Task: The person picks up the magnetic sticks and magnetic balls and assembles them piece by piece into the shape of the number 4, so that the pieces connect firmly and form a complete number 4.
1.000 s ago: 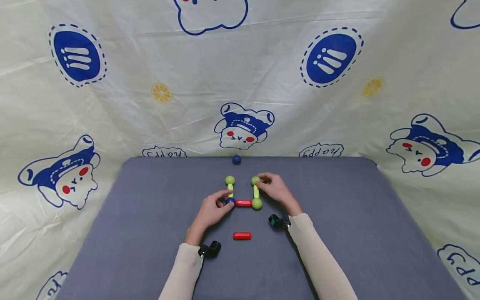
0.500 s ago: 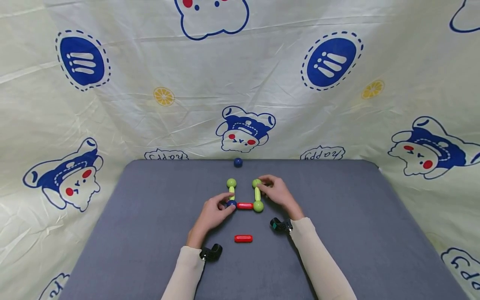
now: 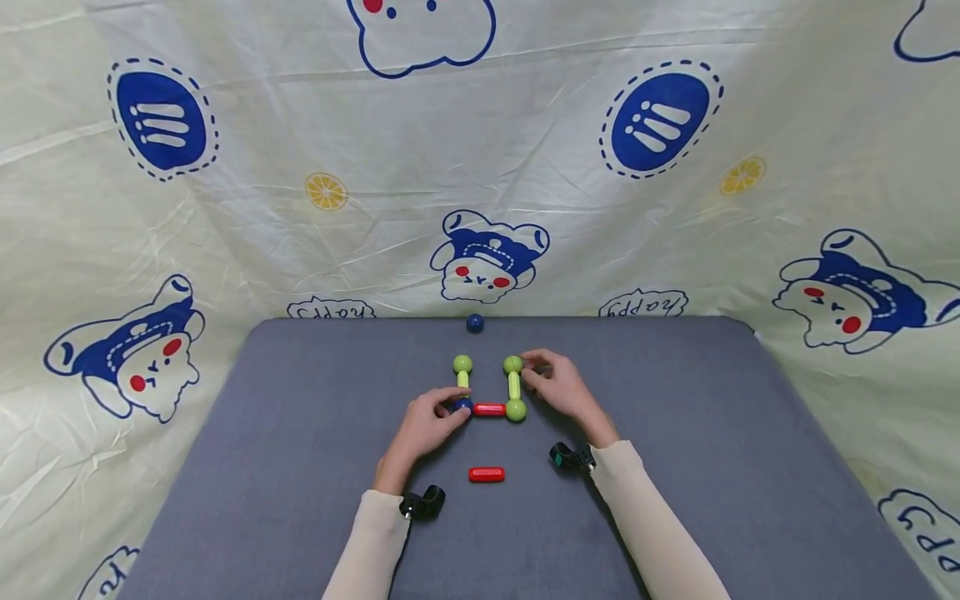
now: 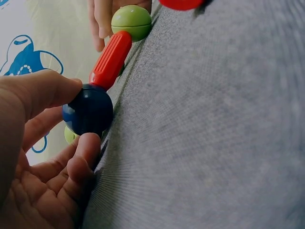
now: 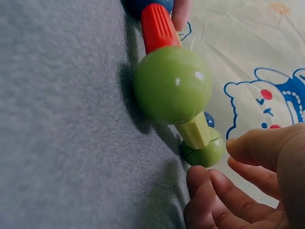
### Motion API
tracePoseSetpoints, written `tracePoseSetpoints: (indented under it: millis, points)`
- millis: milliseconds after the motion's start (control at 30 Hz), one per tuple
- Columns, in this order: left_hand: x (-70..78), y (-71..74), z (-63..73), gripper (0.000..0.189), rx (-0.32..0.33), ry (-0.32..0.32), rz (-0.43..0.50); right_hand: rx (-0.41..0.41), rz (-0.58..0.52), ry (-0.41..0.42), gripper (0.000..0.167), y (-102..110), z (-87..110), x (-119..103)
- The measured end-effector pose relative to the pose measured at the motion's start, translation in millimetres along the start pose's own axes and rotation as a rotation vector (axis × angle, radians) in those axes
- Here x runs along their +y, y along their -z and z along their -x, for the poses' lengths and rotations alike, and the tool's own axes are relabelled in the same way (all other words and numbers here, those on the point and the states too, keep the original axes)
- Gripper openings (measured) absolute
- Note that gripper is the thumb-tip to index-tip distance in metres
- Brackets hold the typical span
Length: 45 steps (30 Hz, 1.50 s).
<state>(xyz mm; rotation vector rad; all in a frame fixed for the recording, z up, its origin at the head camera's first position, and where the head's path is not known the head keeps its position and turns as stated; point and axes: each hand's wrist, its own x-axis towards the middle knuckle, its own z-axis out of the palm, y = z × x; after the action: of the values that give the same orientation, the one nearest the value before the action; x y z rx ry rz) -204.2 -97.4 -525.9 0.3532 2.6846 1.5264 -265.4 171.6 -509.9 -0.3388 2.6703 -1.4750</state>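
On the grey table lies a U-shaped figure of balls and rods. Its near side is a red rod joining a blue ball to a green ball. Yellow-green rods run back from both, each ending in a green ball. My left hand pinches the blue ball at the near left corner between thumb and fingers. Beside the far right green ball, my right hand has its thumb and fingers parted, holding nothing.
A loose red rod lies nearer the person, between the forearms. Another blue ball rests near the table's back edge. A printed cloth hangs behind the table.
My right hand has let go of the far right green ball and shifted slightly right. My left hand stays on the blue ball.
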Motion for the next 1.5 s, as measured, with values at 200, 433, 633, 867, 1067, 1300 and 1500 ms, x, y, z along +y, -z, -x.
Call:
tracePoseSetpoints:
  millis: [200, 433, 633, 867, 1067, 1300, 1500]
  points:
    - [-0.9, 1.0, 0.1, 0.029, -0.006, -0.01, -0.009, -0.006, 0.053, 0.028, 0.037, 4, 14.4, -6]
    - [-0.5, 0.2, -0.8, 0.025, 0.012, -0.005, 0.005, -0.003, 0.085, 0.063, 0.038, 7, 35.2, -19]
    - [-0.5, -0.4, -1.2, 0.024, 0.016, -0.004, 0.004, -0.022, 0.108, 0.087, 0.039, 10, 55.5, -29]
    - [-1.7, -0.6, -1.2, 0.024, 0.012, 0.006, 0.014, -0.035, 0.132, 0.105, 0.039, 12, 75.7, -34]
    - [-0.4, -0.6, -0.5, 0.022, 0.021, 0.012, 0.015, -0.091, 0.128, 0.12, 0.037, 3, 91.6, -36]
    - [-0.3, -0.8, 0.0, 0.022, 0.027, 0.019, 0.011, -0.205, 0.123, 0.143, 0.034, -13, 101.9, -35]
    - [-0.4, -0.9, -0.1, 0.021, 0.035, 0.023, 0.021, -0.293, 0.146, 0.153, 0.033, -24, 105.3, -32]
